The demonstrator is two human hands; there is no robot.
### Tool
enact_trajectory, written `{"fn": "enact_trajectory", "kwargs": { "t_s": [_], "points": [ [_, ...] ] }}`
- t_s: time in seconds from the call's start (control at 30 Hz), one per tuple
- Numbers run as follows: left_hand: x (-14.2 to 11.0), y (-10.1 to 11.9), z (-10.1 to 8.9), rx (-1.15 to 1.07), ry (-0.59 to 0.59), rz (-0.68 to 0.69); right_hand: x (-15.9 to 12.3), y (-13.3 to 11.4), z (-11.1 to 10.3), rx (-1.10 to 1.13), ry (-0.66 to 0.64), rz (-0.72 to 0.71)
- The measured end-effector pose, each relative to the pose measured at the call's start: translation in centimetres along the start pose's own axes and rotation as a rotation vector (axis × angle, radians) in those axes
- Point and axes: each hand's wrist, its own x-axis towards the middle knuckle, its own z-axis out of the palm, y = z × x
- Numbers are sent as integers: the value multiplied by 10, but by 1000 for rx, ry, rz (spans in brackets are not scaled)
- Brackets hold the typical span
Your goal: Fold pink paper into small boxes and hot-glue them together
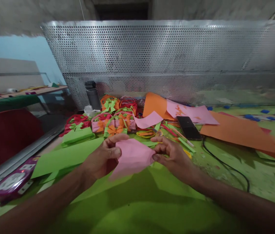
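My left hand (103, 157) and my right hand (173, 156) both hold a folded pink paper piece (132, 157) just above the green table (152, 201). The left thumb presses on its left edge, with the fingers curled behind it. The right hand pinches its right corner between thumb and fingers. Green paper sheets (61, 156) lie under and left of my hands.
Several finished paper baskets (113, 118) in pink, orange, red and green stand behind my hands. Orange paper (237, 131) and pink paper (191, 113) sheets lie to the right, with a black phone (189, 127) and a black cable (227, 165). A perforated metal screen (171, 61) backs the table. A purple box (13, 182) sits at left.
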Motion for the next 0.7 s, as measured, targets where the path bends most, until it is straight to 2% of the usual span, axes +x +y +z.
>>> {"fn": "enact_trajectory", "kwargs": {
  "t_s": [0.1, 0.2, 0.27, 0.33, 0.4, 0.47, 0.53, 0.63, 0.7],
  "points": [
    [3, 4, -4, 13, -13, -55, -2, -3, 0, -70, 56, -32],
    [6, 9, -7, 107, -52, -77, -5, -3, 0, -237, 166, -121],
    [8, 13, -9, 182, -35, -66, -6, -2, -2, -390, 258, -258],
    [9, 17, -12, 282, -16, -54, -6, 2, -4, -584, 307, -459],
    [10, 21, -14, 418, -25, -24, -6, 7, -6, -776, 299, -659],
    [9, 24, -17, 609, -52, 39, -5, 13, -8, -916, 256, -763],
    [8, 27, -17, 819, -61, 142, -4, 16, -9, -997, 215, -761],
    [5, 28, -14, 1058, -75, 313, -4, 15, -10, -1019, 119, -670],
    [2, 26, -12, 1211, -149, 416, -4, 10, -10, -979, 54, -614]
  ]
}}
